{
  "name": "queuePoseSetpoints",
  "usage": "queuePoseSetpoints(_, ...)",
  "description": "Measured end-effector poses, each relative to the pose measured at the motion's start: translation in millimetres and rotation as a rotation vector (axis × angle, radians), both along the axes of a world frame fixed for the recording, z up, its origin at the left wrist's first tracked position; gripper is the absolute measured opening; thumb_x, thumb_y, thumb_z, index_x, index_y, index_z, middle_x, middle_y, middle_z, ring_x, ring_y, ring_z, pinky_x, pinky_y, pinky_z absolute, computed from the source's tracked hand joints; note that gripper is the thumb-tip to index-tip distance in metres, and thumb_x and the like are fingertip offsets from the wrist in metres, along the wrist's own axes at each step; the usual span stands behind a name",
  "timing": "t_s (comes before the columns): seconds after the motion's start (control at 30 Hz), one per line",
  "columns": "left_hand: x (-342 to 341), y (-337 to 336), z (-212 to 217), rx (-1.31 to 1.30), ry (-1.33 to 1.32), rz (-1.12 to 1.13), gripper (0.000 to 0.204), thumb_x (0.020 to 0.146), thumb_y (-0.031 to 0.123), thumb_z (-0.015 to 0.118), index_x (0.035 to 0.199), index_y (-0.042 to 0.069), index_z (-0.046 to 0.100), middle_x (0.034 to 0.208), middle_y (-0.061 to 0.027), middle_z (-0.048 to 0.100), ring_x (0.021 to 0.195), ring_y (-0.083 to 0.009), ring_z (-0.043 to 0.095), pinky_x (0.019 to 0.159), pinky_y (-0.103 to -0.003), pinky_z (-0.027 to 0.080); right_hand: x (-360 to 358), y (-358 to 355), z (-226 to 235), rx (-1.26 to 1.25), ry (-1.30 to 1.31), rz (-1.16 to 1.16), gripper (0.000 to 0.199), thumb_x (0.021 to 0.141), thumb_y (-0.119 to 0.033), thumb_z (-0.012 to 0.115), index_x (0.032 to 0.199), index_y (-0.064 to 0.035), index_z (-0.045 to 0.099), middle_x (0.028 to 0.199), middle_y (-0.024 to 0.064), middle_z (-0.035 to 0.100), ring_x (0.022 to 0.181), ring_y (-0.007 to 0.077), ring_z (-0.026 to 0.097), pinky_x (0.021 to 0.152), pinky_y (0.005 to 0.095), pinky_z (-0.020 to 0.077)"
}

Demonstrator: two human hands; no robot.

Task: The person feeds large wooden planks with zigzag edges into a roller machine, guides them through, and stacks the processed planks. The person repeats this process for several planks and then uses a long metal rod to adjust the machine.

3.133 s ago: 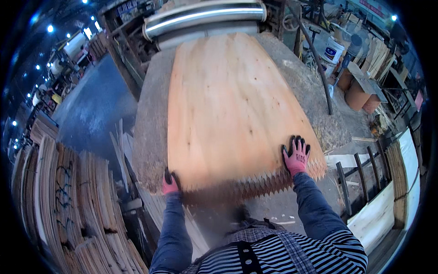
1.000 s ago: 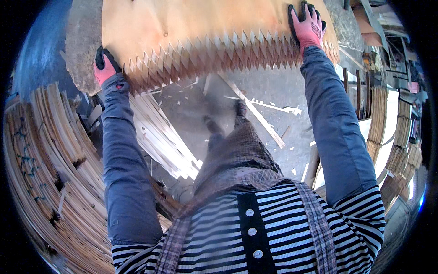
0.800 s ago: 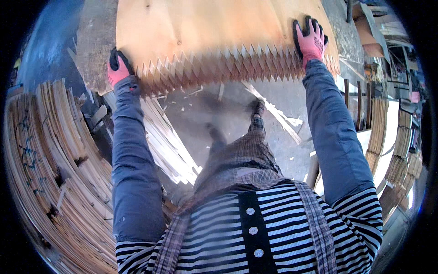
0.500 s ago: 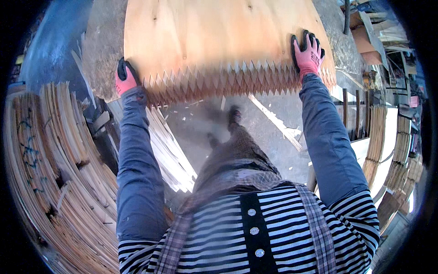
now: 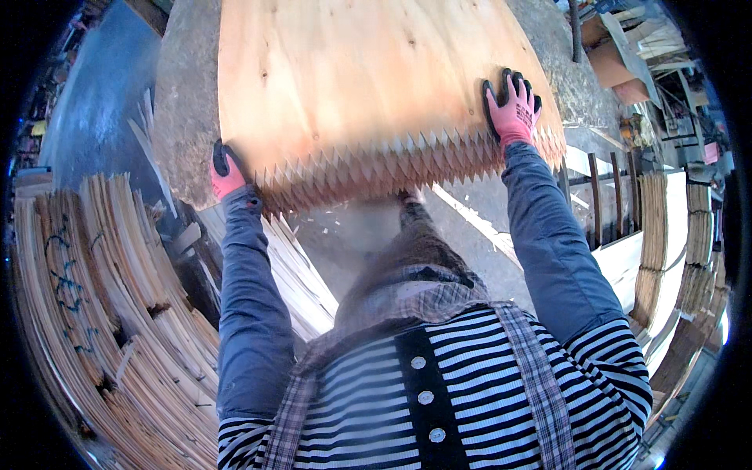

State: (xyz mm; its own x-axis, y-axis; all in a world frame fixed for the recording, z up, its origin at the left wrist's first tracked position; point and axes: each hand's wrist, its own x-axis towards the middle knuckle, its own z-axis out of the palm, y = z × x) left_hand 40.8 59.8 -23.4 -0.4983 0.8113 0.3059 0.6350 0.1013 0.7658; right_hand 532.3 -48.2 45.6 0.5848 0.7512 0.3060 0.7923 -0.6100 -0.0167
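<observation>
Nearest us, our left hand (image 5: 227,176) hooks its grip over the near left corner of the wood sheet (image 5: 368,86), fingers curled round the edge so only the glove's back shows. Our right hand (image 5: 513,110) lies flat on top near the right corner, fingers spread, pressing down rather than closing on anything. Between the two grips runs the sheet's near edge, cut into a row of pointed teeth (image 5: 407,160), and it overhangs the worktop (image 5: 176,117) toward our body.

We judge the step in hand to be positioning the sheet on the worktop, both arms stretched forward. The next move calls for even pressure from both hands, so the sheet slides straight and the thin teeth do not catch or snap.

Below the left grip, stacked sheets (image 5: 102,313) crowd close, leaving little room on that side. Below the right grip the floor (image 5: 470,227) is more open, though stacked boards (image 5: 658,235) stand well off to the right. Beyond both grips the sheet runs away from us over the grey worktop, whose bare margins show on either side.
</observation>
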Motion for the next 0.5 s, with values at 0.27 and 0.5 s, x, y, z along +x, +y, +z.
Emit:
queuePoseSetpoints(0.27,-5,1,-15,-0.042,-0.007,-0.028,0.037,0.075,0.031,0.058,0.103,0.007,0.055,0.095,-0.0116,0.060,0.086,-0.0245,0.058,0.076,-0.032,0.044,-4,-3,2,0.108,0.034,0.058,0.060,0.071,-0.051,0.050,0.121,-0.0173,0.042,0.127,0.0087,0.036,0.119,0.0253,0.030,0.099,0.0458,0.0151)
queuePoseSetpoints(0.5,-11,5,-24,0.045,0.076,0.064,0.040,0.072,0.033,0.061,0.102,0.006,0.056,0.093,-0.0150,0.060,0.084,-0.0270,0.058,0.076,-0.035,0.045,-11,-4,17,0.080,0.117,0.040,0.061,0.072,-0.051,0.049,0.122,-0.0164,0.040,0.128,0.0084,0.034,0.121,0.0260,0.025,0.099,0.0484,0.0117)
